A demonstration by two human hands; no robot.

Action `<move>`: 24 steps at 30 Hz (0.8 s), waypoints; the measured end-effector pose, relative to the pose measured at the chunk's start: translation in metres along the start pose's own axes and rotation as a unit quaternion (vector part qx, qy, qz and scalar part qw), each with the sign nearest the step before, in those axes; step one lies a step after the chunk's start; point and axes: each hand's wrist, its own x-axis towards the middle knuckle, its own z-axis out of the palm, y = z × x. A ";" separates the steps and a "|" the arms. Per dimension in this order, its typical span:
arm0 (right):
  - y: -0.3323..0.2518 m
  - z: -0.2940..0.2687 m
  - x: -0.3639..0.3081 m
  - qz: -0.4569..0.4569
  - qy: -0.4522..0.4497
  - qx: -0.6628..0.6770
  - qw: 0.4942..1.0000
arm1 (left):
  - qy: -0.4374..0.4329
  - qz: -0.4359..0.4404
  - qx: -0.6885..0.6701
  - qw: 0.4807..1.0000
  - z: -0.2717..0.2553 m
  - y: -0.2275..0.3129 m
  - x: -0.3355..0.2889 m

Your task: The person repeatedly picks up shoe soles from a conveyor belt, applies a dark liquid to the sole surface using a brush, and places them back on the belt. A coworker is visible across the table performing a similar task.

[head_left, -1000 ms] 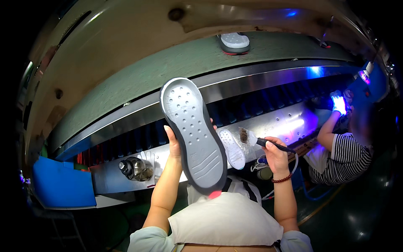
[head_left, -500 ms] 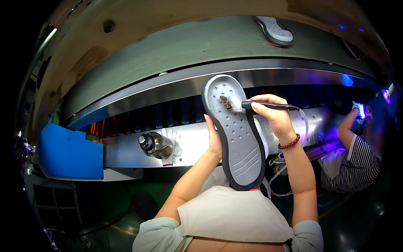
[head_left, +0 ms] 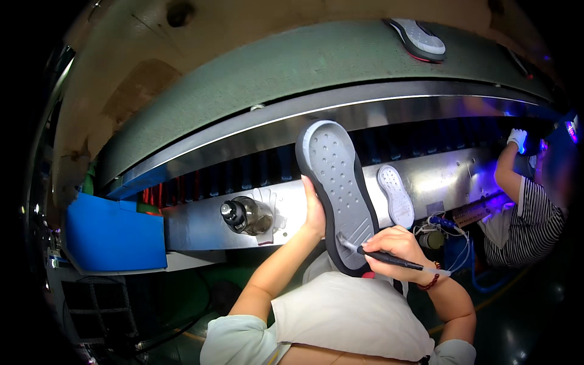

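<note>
A grey shoe sole (head_left: 340,182) with a black rim is held upright in front of my body, its dimpled inner face toward me. My left hand (head_left: 313,213) grips its left edge, with the fingers hidden behind it. In my right hand (head_left: 395,248) is a black-handled brush (head_left: 390,260), pinched like a pen. The brush tip touches the lower part of the sole, beside the raised diagonal lines. A thin pale tube or cord trails from the handle past my wrist.
On the metal ledge (head_left: 298,213) stand a clear bottle with a black top (head_left: 246,214) and a pale dimpled sole piece (head_left: 396,196). Beyond runs a green belt (head_left: 274,70) carrying another sole (head_left: 420,39). A blue box (head_left: 115,234) sits left; a person in stripes (head_left: 523,225) works at right.
The brush has moved from the top of the sole down to its lower part. My right hand went down with it, uncovering the pale piece on the ledge.
</note>
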 end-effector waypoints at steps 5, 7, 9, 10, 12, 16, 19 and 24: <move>0.001 -0.042 0.026 0.004 0.087 0.112 0.990 | -0.026 0.002 -0.017 1.000 0.029 -0.006 -0.004; -0.003 -0.060 0.045 0.108 0.144 0.193 0.965 | -0.027 0.005 -0.008 1.000 0.043 -0.014 -0.002; 0.018 -0.063 0.056 0.063 0.155 0.170 0.971 | -0.051 -0.007 0.001 0.999 0.051 -0.022 0.003; 0.021 -0.065 0.054 0.018 0.126 0.151 0.980 | -0.035 0.011 0.001 0.999 0.056 -0.025 0.005; 0.021 -0.073 0.044 -0.060 0.065 0.123 0.988 | -0.001 0.048 0.002 0.999 0.062 -0.031 0.007; 0.028 -0.102 0.020 -0.021 -0.008 0.248 0.969 | 0.011 0.082 -0.010 0.997 0.069 -0.048 0.020; 0.040 -0.115 0.017 0.068 0.052 0.231 0.969 | -0.043 0.104 -0.049 0.992 0.089 -0.062 0.031; 0.039 -0.137 -0.010 -0.026 -0.076 0.260 0.962 | -0.118 0.143 -0.099 0.978 0.112 -0.073 0.037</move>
